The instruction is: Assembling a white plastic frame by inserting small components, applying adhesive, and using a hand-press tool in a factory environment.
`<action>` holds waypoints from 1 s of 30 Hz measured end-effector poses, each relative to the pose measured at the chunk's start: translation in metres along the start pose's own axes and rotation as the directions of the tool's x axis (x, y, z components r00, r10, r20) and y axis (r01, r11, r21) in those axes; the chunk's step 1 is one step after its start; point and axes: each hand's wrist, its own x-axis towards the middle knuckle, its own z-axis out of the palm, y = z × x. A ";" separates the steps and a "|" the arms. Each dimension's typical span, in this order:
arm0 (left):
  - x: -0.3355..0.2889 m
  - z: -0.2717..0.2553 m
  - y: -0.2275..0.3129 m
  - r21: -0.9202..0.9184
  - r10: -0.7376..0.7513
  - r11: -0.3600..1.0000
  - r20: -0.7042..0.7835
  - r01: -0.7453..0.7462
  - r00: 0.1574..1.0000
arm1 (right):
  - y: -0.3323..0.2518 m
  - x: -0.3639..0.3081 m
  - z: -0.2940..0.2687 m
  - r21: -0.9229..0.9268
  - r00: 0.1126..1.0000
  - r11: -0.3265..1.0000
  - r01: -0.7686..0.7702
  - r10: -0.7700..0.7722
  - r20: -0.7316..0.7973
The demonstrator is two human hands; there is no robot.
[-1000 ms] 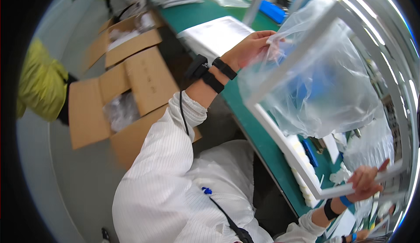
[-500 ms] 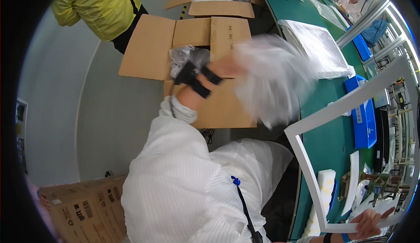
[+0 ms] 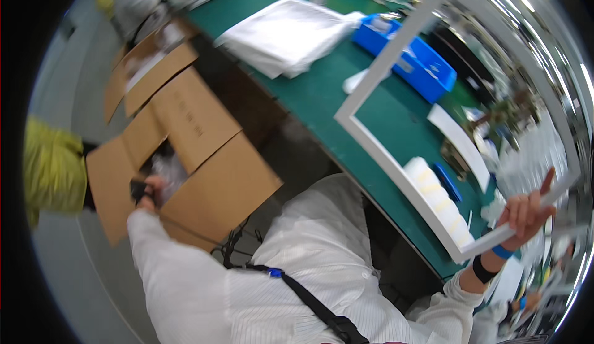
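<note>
At the right, my right hand [image 3: 525,217] grips the lower rail of a large white rectangular frame [image 3: 396,174], index finger pointing outward. The frame is tilted up over the green bench. My left arm stretches to the far left, where my left hand [image 3: 156,189] is at the opening of a cardboard box [image 3: 219,183]. Clear crumpled plastic [image 3: 170,169] lies inside that box, beside the hand. Blur and the strapped black device [image 3: 140,190] hide my left fingers, so their grip does not show.
On the green bench [image 3: 309,105] lie a white wrapped stack [image 3: 288,31], blue bins [image 3: 427,71], a white foam roll [image 3: 433,198] and a curved white strip [image 3: 458,143]. Another open carton [image 3: 161,74] stands beyond the first. A person in yellow [image 3: 55,170] is at the left.
My left hand has swung from beside the bench, where it held clear plastic, to the box opening. The view has turned right. My right hand still holds the frame.
</note>
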 end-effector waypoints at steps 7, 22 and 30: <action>-0.030 -0.128 0.024 0.201 -0.080 0.975 -0.086 0.096 0.993 | -0.040 -0.055 -0.011 -0.172 0.981 0.974 0.150 -0.168 -0.097; -0.181 -0.367 0.586 -0.742 0.854 -0.506 -0.360 -0.440 -0.376 | -0.105 -0.108 -0.053 -0.344 0.959 0.908 0.240 -0.167 0.229; -0.162 -0.351 0.630 -0.205 0.699 -0.623 -0.579 -0.755 -0.419 | -0.105 -0.137 -0.063 -0.978 0.958 0.074 -0.195 0.226 -0.174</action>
